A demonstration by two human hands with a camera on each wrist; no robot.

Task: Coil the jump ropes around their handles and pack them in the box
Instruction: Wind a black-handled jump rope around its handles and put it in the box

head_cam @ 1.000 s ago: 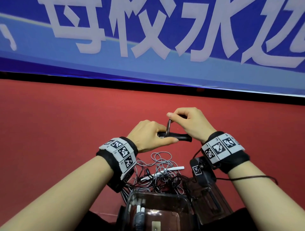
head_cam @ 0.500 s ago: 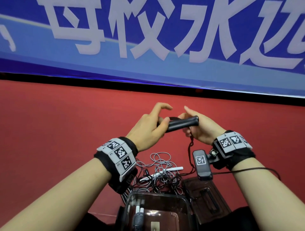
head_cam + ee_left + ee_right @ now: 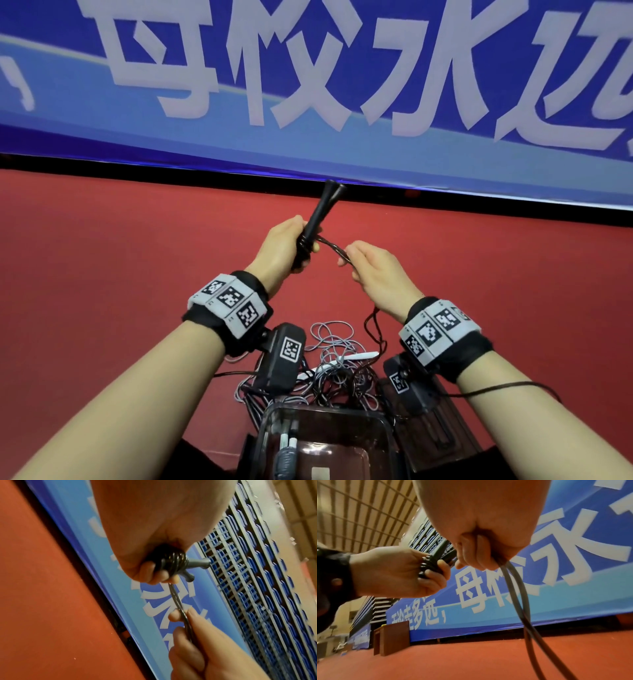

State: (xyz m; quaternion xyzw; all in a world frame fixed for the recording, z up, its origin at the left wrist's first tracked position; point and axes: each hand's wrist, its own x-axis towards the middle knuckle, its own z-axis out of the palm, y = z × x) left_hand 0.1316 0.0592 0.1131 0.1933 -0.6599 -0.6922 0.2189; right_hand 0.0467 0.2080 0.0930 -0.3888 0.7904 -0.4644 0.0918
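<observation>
My left hand grips two black jump-rope handles held together, tips pointing up and away. Several turns of black rope are coiled round them just above my fist. A doubled strand of that rope runs taut to my right hand, which pinches it a short way right of the handles. From there the rope hangs down to the pile below. A tangled grey-white rope with a white handle lies on the red floor. The clear box stands nearest to me.
The box holds a couple of handles at its left side. A dark lid lies right of it. A blue banner with white characters rises behind the red floor. A brown lectern stands far off.
The handles have swung from lying level to pointing up in my left hand. My right hand has let go of them, moved down and right, and now draws the rope taut.
</observation>
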